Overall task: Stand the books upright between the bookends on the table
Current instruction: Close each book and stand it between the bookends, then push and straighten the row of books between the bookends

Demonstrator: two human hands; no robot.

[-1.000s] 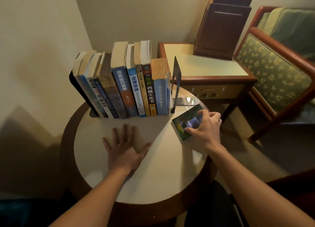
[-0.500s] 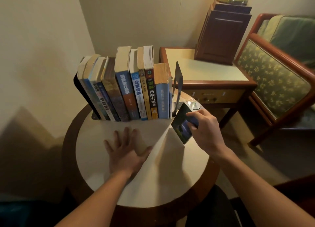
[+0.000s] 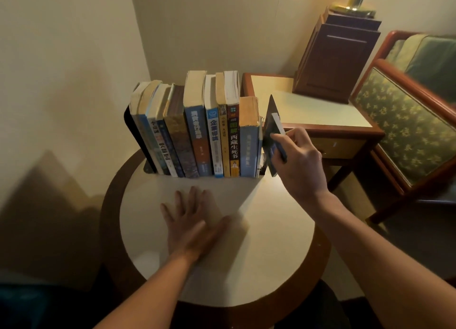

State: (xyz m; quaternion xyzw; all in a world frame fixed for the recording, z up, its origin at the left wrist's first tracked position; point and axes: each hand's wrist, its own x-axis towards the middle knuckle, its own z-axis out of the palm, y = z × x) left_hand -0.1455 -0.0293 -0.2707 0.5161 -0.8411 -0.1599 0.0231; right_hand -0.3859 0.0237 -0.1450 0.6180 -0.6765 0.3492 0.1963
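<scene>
Your right hand (image 3: 299,160), fingers (image 3: 294,134) clamped on a small book (image 3: 276,126) upright beside the right bookend (image 3: 270,106), your left hand (image 3: 195,225) flat on the worktop (image 3: 271,242), fingers straight

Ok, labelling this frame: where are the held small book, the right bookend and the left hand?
small book (image 3: 277,125), head view, upper spine.
right bookend (image 3: 271,106), head view, upright plate's top.
left hand (image 3: 195,223), head view, back of hand.

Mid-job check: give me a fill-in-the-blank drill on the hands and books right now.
The right hand grips the small book beside the right ____.
The left hand lies flat on the round ____.
The small book is not yet in the ____ of standing books.
Missing: bookend; table; row.
</scene>
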